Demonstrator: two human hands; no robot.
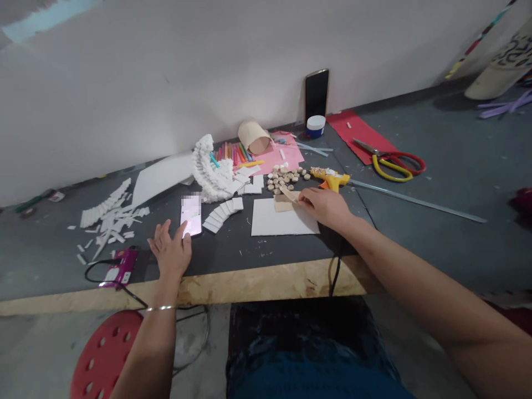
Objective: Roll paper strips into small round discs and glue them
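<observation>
My left hand (170, 252) lies flat on the dark tabletop (233, 252), fingers spread, its fingertips touching the lower edge of a lit phone (192, 215). My right hand (325, 206) has its fingers closed in a pinch on a tan wooden piece (285, 200) that rests at the top edge of a white card sheet (282, 220). A yellow glue gun (331, 178) lies just beyond my right hand. Small round wooden discs (286, 179) are scattered beside the tan piece.
White foam strips (108, 213) litter the left. A curled white paper form (210, 170), coloured sticks (233, 152), pink paper (279, 158), a wooden cup (253, 137), a propped phone (316, 94), a jar (316, 126), scissors (393, 162), a metal ruler (419, 201) and a purple device (121, 267) surround the work area.
</observation>
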